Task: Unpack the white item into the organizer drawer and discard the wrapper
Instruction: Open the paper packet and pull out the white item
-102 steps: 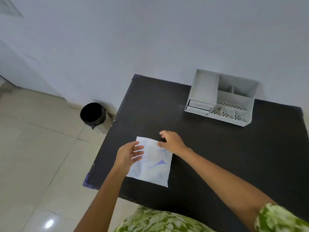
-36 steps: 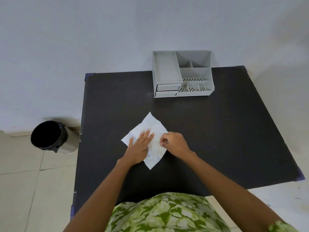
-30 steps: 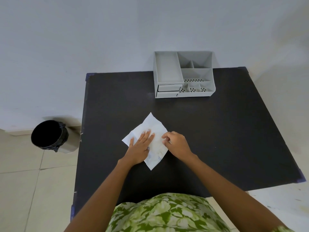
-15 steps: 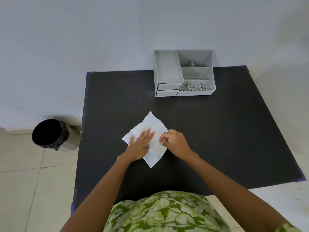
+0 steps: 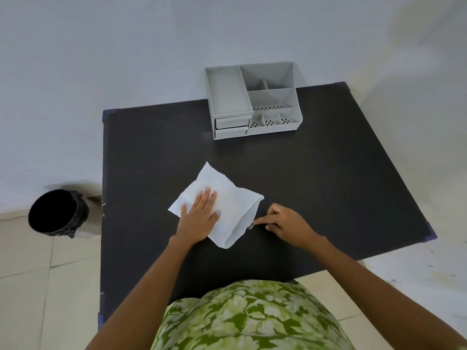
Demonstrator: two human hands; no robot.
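bare table (image 5: 328,173) lies between wrapper (image 5: 235,205) and organizer (image 5: 252,107).

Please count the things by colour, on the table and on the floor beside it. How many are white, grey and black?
White: 1, the packet under the left hand.
Grey: 1, the organizer at the far edge of the table.
Black: 2, the table and the bin on the floor.
Total: 4

Soft, even daylight fills the frame, brighter at the right on the wall (image 5: 417,59). Shadows are faint. Wide-angle distortion bends the table (image 5: 328,173) edges; focus is fairly sharp, without glare.
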